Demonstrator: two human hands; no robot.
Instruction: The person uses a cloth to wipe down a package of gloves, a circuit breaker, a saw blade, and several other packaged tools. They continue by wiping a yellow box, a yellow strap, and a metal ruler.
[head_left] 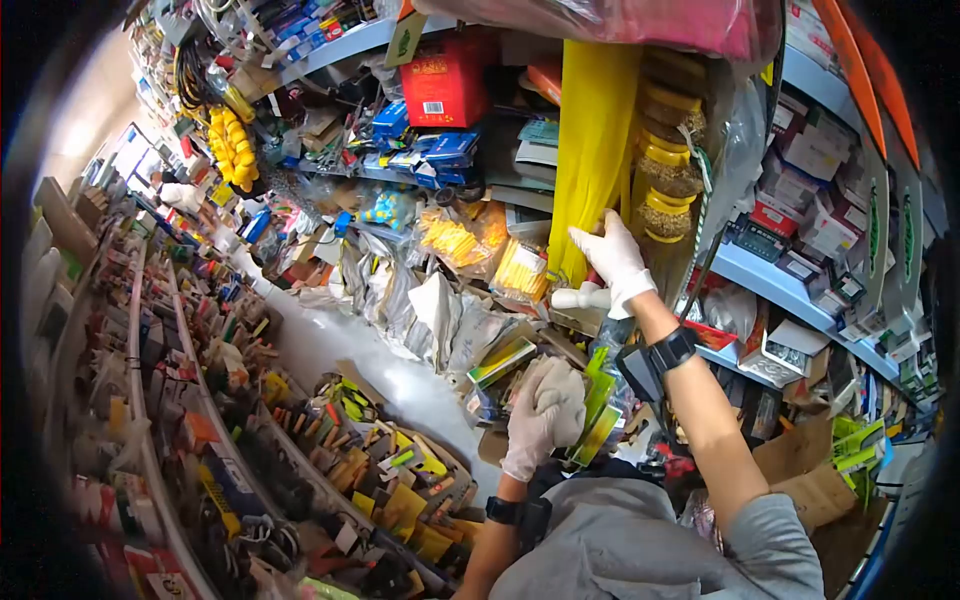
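My right hand (612,262), in a white glove, reaches up at the lower part of a long yellow strip (590,150) that hangs in front of the shelves. Its fingers are spread against or just in front of the strip. Below it a white rounded handle-like item (580,298) sticks out. Lower down, my left hand (535,420), also gloved, is closed around a bunched greyish-white cloth (558,392). Green-yellow packages (600,400) lie just right of the cloth.
Jars with yellow lids (668,190) hang or stand right of the strip. A red box (440,85) sits on the upper shelf. Bagged yellow items (460,238) are left of my right hand. An open cardboard box (800,470) is at the lower right. Packed shelves (140,380) line the left.
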